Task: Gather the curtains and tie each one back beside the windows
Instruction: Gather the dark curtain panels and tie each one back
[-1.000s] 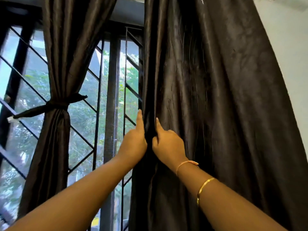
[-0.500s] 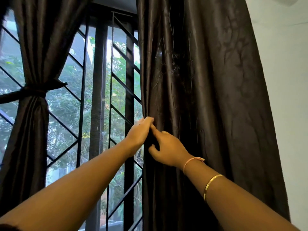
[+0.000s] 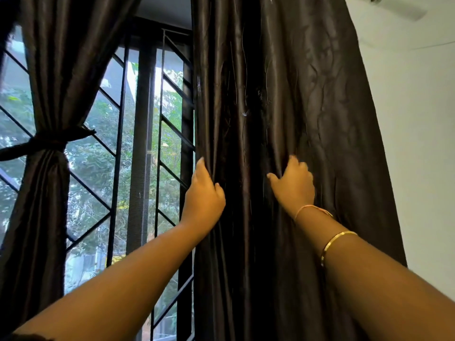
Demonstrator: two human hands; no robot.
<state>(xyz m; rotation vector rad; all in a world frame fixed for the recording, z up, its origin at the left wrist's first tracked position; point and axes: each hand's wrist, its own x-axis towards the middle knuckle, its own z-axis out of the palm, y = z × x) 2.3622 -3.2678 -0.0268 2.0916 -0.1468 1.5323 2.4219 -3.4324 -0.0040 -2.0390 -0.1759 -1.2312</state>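
A dark brown curtain hangs loose in front of me, right of the window. My left hand grips its left edge, fingers curled around the fabric. My right hand grips a fold further right, fingers hooked into the cloth, with bangles on the wrist. At the left a second dark curtain is gathered at mid-height by a dark tieback.
The window has a black metal grille with diagonal bars and green trees behind it. A white wall stands right of the loose curtain. A ceiling fan blade shows at the top right.
My hands were together at the curtain's left edge. The right hand has moved right along the fabric and taken a fold; the left hand now grips the edge.
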